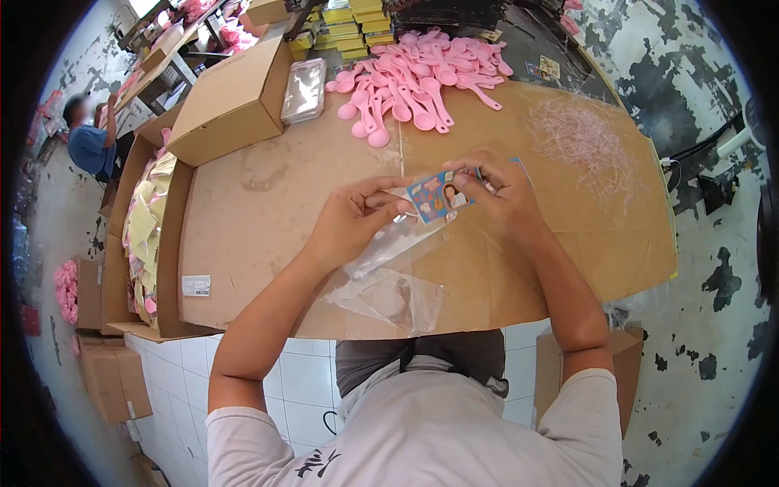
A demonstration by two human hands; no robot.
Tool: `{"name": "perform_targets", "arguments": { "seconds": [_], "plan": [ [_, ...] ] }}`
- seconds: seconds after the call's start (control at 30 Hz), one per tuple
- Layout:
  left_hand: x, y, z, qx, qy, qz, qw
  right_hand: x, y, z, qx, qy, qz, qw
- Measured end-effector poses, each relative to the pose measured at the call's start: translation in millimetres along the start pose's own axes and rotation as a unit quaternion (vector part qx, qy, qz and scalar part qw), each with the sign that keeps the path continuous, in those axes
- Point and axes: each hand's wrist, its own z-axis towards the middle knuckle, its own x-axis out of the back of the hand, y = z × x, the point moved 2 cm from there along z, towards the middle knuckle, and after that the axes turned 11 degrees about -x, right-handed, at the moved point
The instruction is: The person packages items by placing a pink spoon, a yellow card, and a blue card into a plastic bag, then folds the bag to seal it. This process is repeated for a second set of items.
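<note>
clear bag (pixel 388 294) trails below left hand (pixel 350 221) and right hand (pixel 505 195), grips pinched on printed card (pixel 438 200).

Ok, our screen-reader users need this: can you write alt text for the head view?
A left hand and right hand hold a small printed card and a clear plastic bag over a cardboard-covered table. Pink spoons lie heaped beyond, a cardboard box to their left.
</note>
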Motion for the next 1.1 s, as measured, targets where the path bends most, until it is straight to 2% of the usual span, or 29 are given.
{"name": "perform_targets", "arguments": {
  "seconds": [0.07, 0.17, 0.27, 0.37, 0.47, 0.57, 0.67, 0.73, 0.83, 0.93, 1.03, 1.1],
  "plan": [
    [-5, 6, -3, 0.001, -0.042, 0.037, 0.998, -5, -17, -4, 0.058, -0.026, -0.103, 0.993],
    [-11, 3, -6, -0.023, -0.067, 0.068, 0.995, -23, -13, -9, -0.03, -0.023, 0.118, 0.992],
    [-9, 0, -3, -0.004, -0.047, -0.01, 0.999, -21, -20, -6, -0.081, 0.045, 0.157, 0.983],
    [-7, 0, -2, -0.003, -0.028, -0.051, 0.998, -25, -6, -4, -0.078, -0.03, 0.185, 0.979],
    [-5, -2, -2, -0.023, -0.026, -0.061, 0.998, -23, -10, 0, 0.016, -0.054, 0.025, 0.998],
    [-2, 1, -2, -0.009, 0.005, -0.077, 0.997, -19, -13, 7, 0.018, -0.103, -0.006, 0.994],
    [4, 1, 2, -0.02, 0.023, -0.074, 0.997, 3, -17, 52, -0.083, -0.006, -0.134, 0.987],
    [4, -1, 2, -0.026, 0.023, -0.063, 0.997, 17, 15, 93, -0.045, 0.081, -0.179, 0.98],
    [3, -4, 1, -0.037, 0.01, -0.068, 0.997, 21, 48, 139, -0.085, 0.124, -0.424, 0.893],
    [4, -4, 1, -0.042, 0.002, -0.071, 0.997, 16, 69, 155, -0.071, 0.139, -0.396, 0.905],
    [8, 0, 2, -0.029, 0.001, -0.086, 0.996, 26, 61, 142, -0.07, 0.122, -0.249, 0.958],
    [8, 1, 2, -0.023, 0.0, -0.108, 0.994, 33, 41, 119, 0.031, 0.12, -0.226, 0.966]
  ]
}}
